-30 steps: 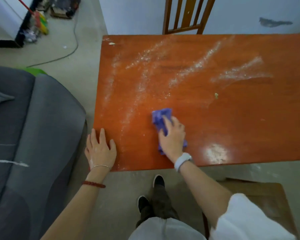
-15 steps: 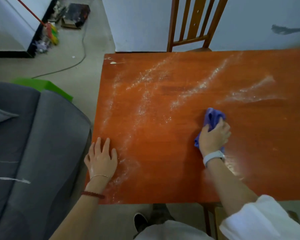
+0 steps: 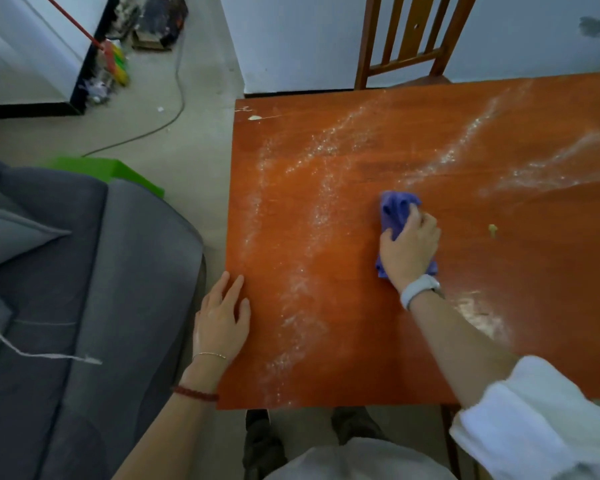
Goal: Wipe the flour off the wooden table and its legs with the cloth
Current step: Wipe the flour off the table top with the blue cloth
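The orange-brown wooden table (image 3: 361,341) fills the right half of the view. White flour (image 3: 312,216) streaks its left and far parts. My right hand (image 3: 409,247) grips a crumpled purple cloth (image 3: 395,209) and presses it on the tabletop near the middle, at the end of a flour streak. My left hand (image 3: 222,317) rests flat with straight fingers on the table's left edge, close to the near corner. The table legs are hidden under the top.
A grey sofa (image 3: 66,306) stands close against the table's left side. A wooden chair (image 3: 409,43) is tucked at the far edge. A small yellowish crumb (image 3: 492,230) lies right of the cloth. A cable (image 3: 174,109) and a broom (image 3: 108,57) are on the floor beyond.
My right hand first swept the cloth to the right and away from me across the table, then drew it back a little to the left. My left hand stayed on the left edge.
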A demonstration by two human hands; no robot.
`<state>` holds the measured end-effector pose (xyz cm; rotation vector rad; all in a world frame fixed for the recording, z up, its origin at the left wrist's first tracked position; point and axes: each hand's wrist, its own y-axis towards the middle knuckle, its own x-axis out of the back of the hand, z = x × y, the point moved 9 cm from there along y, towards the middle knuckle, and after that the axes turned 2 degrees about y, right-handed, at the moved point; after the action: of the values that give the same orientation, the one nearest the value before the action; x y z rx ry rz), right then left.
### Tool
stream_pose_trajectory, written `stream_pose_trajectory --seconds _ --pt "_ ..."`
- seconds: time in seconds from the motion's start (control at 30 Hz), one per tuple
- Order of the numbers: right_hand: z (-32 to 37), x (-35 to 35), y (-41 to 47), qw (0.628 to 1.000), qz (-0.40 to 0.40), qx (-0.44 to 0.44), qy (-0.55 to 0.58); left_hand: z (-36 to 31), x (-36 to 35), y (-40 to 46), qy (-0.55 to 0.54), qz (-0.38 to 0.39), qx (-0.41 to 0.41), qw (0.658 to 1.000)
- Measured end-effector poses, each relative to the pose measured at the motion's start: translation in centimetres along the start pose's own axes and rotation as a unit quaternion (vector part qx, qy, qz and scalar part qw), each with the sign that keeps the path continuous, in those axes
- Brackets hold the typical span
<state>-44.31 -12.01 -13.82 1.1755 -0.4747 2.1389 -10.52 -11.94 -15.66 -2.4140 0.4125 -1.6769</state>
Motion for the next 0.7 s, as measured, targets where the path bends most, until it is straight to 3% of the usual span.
stream_pose_trajectory --seconds 0.07,0.13,0.2,0.23,0.3,0.37,0.47,0.5,0.53,0.6,0.67,0.7 --pt "5.0 -3.5 -5.7 0.982 0.064 0.175 0.009 0.6 0.2 0.4 -0.012 0.005 -0.034 0.999" --pt "8.7 -6.6 -14.6 0.919 0.201 0.335 0.058 1.3 0.6 0.7 -0.012 0.014 -0.082 0.996" --pt "9.2 -7.4 -21.0 0.865 0.326 0.366 0.110 2.0 0.6 1.0 0.005 0.025 -0.138 0.990" --pt "8.9 -6.6 -21.8 0.866 0.330 0.347 0.142 2.3 0.7 1.1 0.017 0.022 -0.167 0.986" --pt "6.8 -3.9 -19.6 0.920 0.223 0.259 0.192 2.6 0.5 1.3 0.035 0.022 -0.204 0.978" --pt "3.1 -0.3 -15.9 0.972 0.068 0.123 0.187 3.0 -0.1 1.4 0.045 0.040 -0.208 0.976" --pt "-2.1 2.1 -14.5 0.986 -0.073 -0.092 0.122 3.2 -0.7 1.6 0.064 0.044 -0.227 0.971" --pt "-1.9 1.7 -15.6 0.987 -0.090 -0.104 0.086 3.3 -0.8 1.8 0.064 0.048 -0.234 0.969" --pt "-0.6 0.4 -17.4 0.992 -0.089 -0.067 0.051 3.6 -1.0 2.0 0.065 0.057 -0.235 0.968" --pt "4.6 -3.5 -22.8 0.994 -0.018 0.097 0.046 3.5 -1.0 2.2 0.077 0.058 -0.254 0.962" --pt "9.8 -7.2 -29.5 0.957 0.128 0.247 0.089 3.4 -0.8 2.3 0.089 0.049 -0.275 0.956" --pt "11.1 -8.0 -32.0 0.934 0.191 0.278 0.117 3.7 -1.0 2.5 0.097 0.053 -0.274 0.955"
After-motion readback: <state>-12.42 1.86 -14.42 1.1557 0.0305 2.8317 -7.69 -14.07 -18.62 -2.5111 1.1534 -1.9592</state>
